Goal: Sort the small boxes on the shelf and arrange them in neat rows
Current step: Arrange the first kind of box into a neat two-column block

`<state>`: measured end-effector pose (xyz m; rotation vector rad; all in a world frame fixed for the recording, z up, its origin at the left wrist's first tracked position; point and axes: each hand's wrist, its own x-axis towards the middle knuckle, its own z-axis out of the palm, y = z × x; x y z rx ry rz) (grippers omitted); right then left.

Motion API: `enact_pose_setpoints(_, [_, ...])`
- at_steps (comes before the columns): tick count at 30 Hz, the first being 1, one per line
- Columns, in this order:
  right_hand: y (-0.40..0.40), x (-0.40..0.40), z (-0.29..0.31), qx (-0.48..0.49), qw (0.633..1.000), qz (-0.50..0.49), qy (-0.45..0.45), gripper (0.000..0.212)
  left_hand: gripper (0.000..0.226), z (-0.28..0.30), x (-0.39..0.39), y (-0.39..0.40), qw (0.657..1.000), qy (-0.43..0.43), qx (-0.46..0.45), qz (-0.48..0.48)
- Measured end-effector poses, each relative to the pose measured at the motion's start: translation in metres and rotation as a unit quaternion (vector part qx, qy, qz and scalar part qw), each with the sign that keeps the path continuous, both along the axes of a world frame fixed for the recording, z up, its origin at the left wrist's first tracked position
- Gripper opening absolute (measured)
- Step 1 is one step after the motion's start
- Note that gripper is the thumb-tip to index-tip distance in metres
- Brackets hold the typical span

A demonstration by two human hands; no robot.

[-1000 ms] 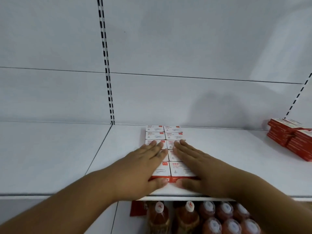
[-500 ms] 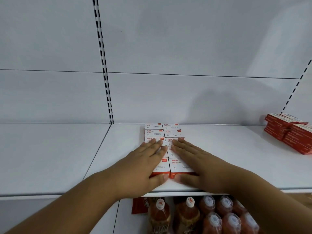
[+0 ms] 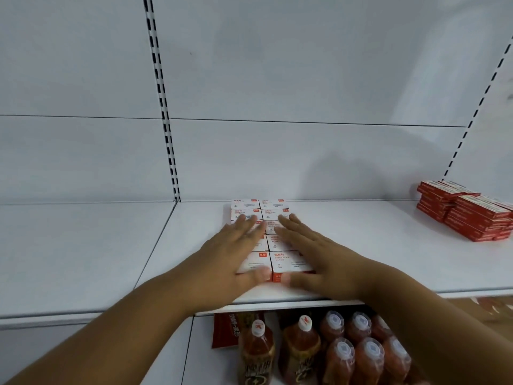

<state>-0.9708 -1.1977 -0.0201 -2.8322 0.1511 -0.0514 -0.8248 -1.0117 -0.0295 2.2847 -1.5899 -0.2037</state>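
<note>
The small boxes (image 3: 273, 234) are white on top with red marks and red sides, and they sit in two neat rows running from near to far in the middle of the white shelf (image 3: 361, 245). The left hand (image 3: 230, 252) and the right hand (image 3: 316, 251) lie flat on them, fingers straight, each grip released, thumbs touching the near red ends.

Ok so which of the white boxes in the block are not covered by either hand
The back pair of white boxes, against the rear wall. The left hand and right hand lie flat over the rows nearer the shelf edge.
</note>
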Motion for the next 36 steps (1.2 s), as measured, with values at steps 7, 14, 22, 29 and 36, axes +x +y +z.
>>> enact_pose_setpoints(7, [-0.008, -0.012, 0.012, 0.008, 0.967, -0.231, -0.107, 0.051, 0.042, 0.018, 0.009, 0.021, 0.977, -0.039, -0.038, 0.206])
enact_pose_setpoints(14, [0.017, -0.006, 0.011, -0.044, 0.972, -0.231, 0.029, 0.054, 0.047, 0.019, -0.006, 0.012, 0.981, -0.044, 0.083, 0.17])
enact_pose_setpoints(22, [0.021, -0.006, 0.009, -0.037, 0.969, -0.244, 0.032, 0.05, 0.046, 0.019, -0.006, 0.01, 0.98, -0.067, 0.094, 0.161])
enact_pose_setpoints(29, [0.017, -0.006, 0.009, -0.019, 0.97, -0.24, 0.028, 0.054, 0.046, 0.015, -0.004, 0.012, 0.983, -0.061, 0.081, 0.155])
enact_pose_setpoints(36, [0.0, 0.014, 0.009, -0.038, 0.96, -0.276, 0.033, 0.056, 0.054, 0.019, 0.018, -0.002, 0.976, -0.023, 0.073, 0.202])
